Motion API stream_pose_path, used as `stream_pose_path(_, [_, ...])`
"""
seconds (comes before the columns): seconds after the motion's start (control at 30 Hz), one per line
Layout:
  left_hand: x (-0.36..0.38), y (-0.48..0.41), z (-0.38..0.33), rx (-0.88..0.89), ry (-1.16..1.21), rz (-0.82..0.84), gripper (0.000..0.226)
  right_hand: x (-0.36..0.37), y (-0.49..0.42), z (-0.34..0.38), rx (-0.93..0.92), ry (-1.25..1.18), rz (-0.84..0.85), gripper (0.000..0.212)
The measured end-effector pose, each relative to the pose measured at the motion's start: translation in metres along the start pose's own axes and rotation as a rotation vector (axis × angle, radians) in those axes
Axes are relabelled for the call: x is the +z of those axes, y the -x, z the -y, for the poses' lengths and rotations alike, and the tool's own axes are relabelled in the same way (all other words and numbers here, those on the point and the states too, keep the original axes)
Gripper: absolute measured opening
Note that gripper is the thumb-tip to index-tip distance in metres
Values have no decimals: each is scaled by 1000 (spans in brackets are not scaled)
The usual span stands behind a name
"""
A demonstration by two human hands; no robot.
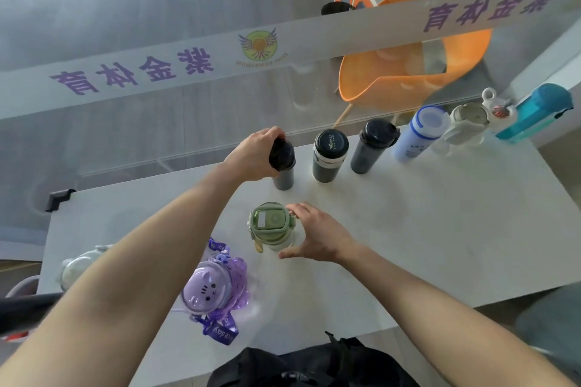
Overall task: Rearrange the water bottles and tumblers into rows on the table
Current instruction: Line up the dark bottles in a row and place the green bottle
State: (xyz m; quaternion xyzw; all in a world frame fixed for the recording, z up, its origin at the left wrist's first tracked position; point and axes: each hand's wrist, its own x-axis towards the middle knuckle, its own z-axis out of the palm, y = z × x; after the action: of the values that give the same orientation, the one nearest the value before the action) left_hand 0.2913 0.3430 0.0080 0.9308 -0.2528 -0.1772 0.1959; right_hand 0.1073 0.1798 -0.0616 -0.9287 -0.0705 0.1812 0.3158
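White table (pixel 440 229), head view, contents logged left to right.

Far left, near edge: a pale, rounded bottle (pixel 74 270), mostly hidden behind the left forearm; details cannot be read.

Left of centre, near edge: purple cat-face bottle (pixel 209 291), translucent, upright, with a purple printed strap (pixel 220 328) looped around it and trailing toward the near edge.

Left hand (pixel 251 155): fingers curled down over the black lid of a dark grey tumbler (pixel 283 166), gripping it from above and from its left side. The tumbler stands upright on the table at the left end of the back row.

Centre, in front of that tumbler: green-lidded bottle (pixel 272 226), clear body, upright. Right hand (pixel 317 236) is spread in an open C around its right side, thumb toward the near side, fingertips at the lid's edge. Whether the fingers actually press on it cannot be told.

Back row, along the far edge, continuing right:
- dark flask with a logo on its cap (pixel 329 155), just beside the held tumbler, not touching
- dark tumbler with a black flip lid (pixel 372 146)
- pale blue bottle with a white cap (pixel 419 133)
- white bottle (pixel 465 124)
- small white bottle with a loop handle (pixel 496 105)
- teal bottle (pixel 537 113) at the far right end

All row items stand upright, evenly apart.

Beyond the far edge: an orange chair (pixel 408 72).
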Motion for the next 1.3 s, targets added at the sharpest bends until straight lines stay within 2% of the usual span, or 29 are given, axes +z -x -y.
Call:
stream_pose_path(0.23, [9, -5, -12, 45, -25, -7, 83, -4, 3, -13, 71, -7, 43, 113])
stream_pose_path(0.47, [2, 6, -5, 19, -44, 23, 106, -7, 5, -13, 106, 18, 87, 119])
stream_pose_path(0.53, [-2, 17, 5, -26, -45, -8, 104, -13, 6, -12, 118, 38, 91, 112])
stream_pose_path(0.63, [-8, 37, 20, -93, -47, -40, 96, -32, 1, -10, 135, 52, 61, 84])
stream_pose_path(0.73, [-14, 50, 22, -131, -50, -66, 90, -54, -8, -7, 166, 85, -1, 67])
stream_pose_path(0.87, [-18, 41, -7, -104, -46, -92, 98, -74, -12, -3, 164, 111, -111, 51])
stream_pose_path(1.0, [-9, 15, -34, -110, -86, -7, 113, -78, -8, -7, 178, 131, -79, 49])
stream_pose_path(1.17, [6, -1, -32, -137, -115, -29, 90, -79, -2, -22, 215, 164, -29, 51])
stream_pose_path(1.3, [5, -4, -24, -142, -109, -46, 87, -84, 1, -25, 230, 188, -3, 51])
